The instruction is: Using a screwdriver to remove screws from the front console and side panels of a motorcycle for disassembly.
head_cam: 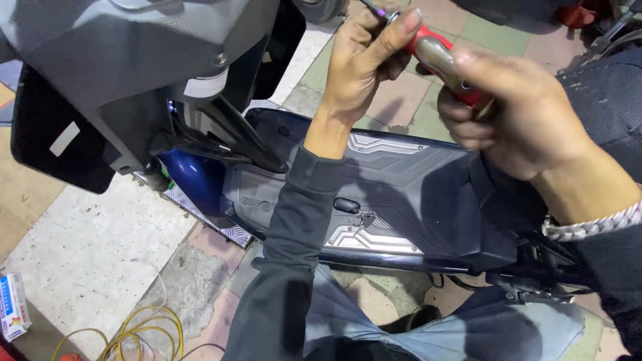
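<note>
- Fingers [394, 33] of my left hand [361, 67] pinch together on the metal collar at the front of the screwdriver [438, 57], thumb laid along it.
- My right hand [515, 120] is wrapped tight round the red handle; its fingers are closed on it.
- Tool sits raised above the scooter's footboard [401, 194], tip running off the top edge, so I cannot tell what the bit meets.
- Progress, judged: front panel [134, 73] hangs tilted off the scooter; keys [351, 207] rest on the footboard. Dismantling looks partway; how many fasteners are left is not visible.
- Periphery: yellow cable [144, 331] and small box [13, 307] on the tiled floor [87, 247].
</note>
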